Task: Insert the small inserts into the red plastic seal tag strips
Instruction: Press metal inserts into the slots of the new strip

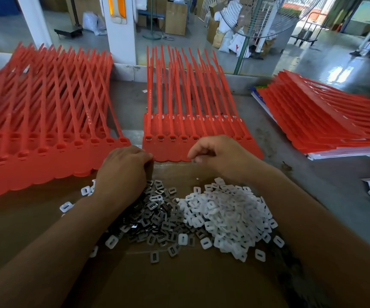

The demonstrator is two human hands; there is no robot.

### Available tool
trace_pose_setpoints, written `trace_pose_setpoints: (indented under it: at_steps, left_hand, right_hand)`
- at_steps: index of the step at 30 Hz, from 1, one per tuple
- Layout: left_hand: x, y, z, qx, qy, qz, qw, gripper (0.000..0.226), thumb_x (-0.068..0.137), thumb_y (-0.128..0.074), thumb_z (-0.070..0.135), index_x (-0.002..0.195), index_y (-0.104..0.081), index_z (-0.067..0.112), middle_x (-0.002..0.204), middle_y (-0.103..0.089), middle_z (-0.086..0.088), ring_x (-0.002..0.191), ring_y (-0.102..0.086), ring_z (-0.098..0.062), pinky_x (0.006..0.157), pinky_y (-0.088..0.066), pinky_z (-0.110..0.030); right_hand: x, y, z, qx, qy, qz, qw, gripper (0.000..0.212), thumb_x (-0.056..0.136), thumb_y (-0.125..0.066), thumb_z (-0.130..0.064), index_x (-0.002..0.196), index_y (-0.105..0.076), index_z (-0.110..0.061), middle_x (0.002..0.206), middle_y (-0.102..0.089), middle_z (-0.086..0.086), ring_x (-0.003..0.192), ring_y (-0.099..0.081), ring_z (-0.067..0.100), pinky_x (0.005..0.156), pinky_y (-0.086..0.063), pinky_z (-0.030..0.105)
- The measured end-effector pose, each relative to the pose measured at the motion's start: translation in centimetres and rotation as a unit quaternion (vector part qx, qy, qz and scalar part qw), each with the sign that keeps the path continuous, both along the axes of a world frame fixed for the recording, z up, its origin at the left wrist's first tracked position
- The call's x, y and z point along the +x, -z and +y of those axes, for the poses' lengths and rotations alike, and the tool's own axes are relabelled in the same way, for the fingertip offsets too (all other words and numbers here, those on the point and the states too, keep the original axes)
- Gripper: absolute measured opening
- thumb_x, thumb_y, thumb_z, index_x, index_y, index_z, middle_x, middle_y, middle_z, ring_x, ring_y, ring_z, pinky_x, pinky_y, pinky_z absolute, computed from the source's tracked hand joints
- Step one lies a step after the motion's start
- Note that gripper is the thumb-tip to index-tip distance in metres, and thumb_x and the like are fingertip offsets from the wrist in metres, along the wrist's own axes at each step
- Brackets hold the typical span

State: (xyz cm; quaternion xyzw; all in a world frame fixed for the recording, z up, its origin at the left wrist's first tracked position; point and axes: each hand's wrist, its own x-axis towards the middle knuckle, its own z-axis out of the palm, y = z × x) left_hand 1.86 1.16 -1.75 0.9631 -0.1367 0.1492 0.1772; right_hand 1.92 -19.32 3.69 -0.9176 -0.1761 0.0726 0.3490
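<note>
The cardboard sheet (179, 281) nearest me is carrying a grey insert pile (157, 218) beside a white insert pile (230, 218). My left hand (124, 172) is curling against the near corner of the middle red strip (170, 152). My right hand (219, 152) is curling over its near edge. I cannot tell what either is grasping.

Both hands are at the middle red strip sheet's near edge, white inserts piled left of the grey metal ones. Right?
No. Head view: the white inserts are piled right of the grey metal inserts. The left hand and right hand are at the near edge of the middle red strip sheet.
</note>
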Motion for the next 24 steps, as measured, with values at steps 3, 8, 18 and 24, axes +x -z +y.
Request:
trace_pose_setpoints:
  at_steps: [3, 8, 18, 24]
  left_hand:
    - [0.0, 0.0, 0.0, 0.001, 0.004, -0.001, 1.0, 0.034, 0.08, -0.051, -0.002, 0.11, -0.065, 0.008, 0.11, -0.065, -0.012, 0.102, -0.056, -0.03, 0.092, -0.039, -0.04]
    - [0.0, 0.0, 0.1, 0.001, -0.001, 0.003, 1.0, 0.035, 0.082, -0.049, -0.001, 0.112, -0.064, 0.009, 0.112, -0.064, -0.011, 0.103, -0.055, -0.03, 0.092, -0.04, -0.04]
    - [-0.1, -0.1, 0.0, 0.002, -0.001, 0.008, 1.0, 0.035, 0.082, -0.048, -0.001, 0.111, -0.064, 0.009, 0.112, -0.064, -0.011, 0.103, -0.055, -0.029, 0.092, -0.038, -0.038]
    - [0.0, -0.1, 0.0, 0.006, -0.002, 0.007, 1.0, 0.036, 0.083, -0.048, 0.0, 0.114, -0.062, 0.011, 0.114, -0.063, -0.009, 0.105, -0.054, -0.027, 0.092, -0.038, -0.037]
  right_hand:
    - [0.1, 0.0, -0.8, 0.0, 0.039, 0.003, 0.999, 0.017, 0.089, -0.055, -0.012, 0.081, -0.06, -0.026, 0.079, -0.061, -0.009, 0.075, -0.055, 0.006, 0.071, -0.044, 0.02]
    - [0.5, 0.6, -1.7, 0.011, 0.096, 0.019, 0.995, 0.02, 0.091, -0.05, -0.011, 0.078, -0.054, -0.026, 0.076, -0.057, -0.01, 0.07, -0.052, 0.005, 0.07, -0.045, 0.025]
    - [5.2, 1.1, -6.2, -0.072, 0.263, -0.079, 0.959, 0.015, 0.09, -0.051, -0.007, 0.093, -0.065, -0.01, 0.09, -0.055, -0.002, 0.09, -0.05, 0.013, 0.076, -0.033, 0.021]
    - [6.7, 2.2, -6.4, -0.062, 0.252, -0.06, 0.964, 0.013, 0.089, -0.053, -0.009, 0.089, -0.065, -0.015, 0.102, -0.063, 0.004, 0.099, -0.055, 0.018, 0.086, -0.041, 0.029]
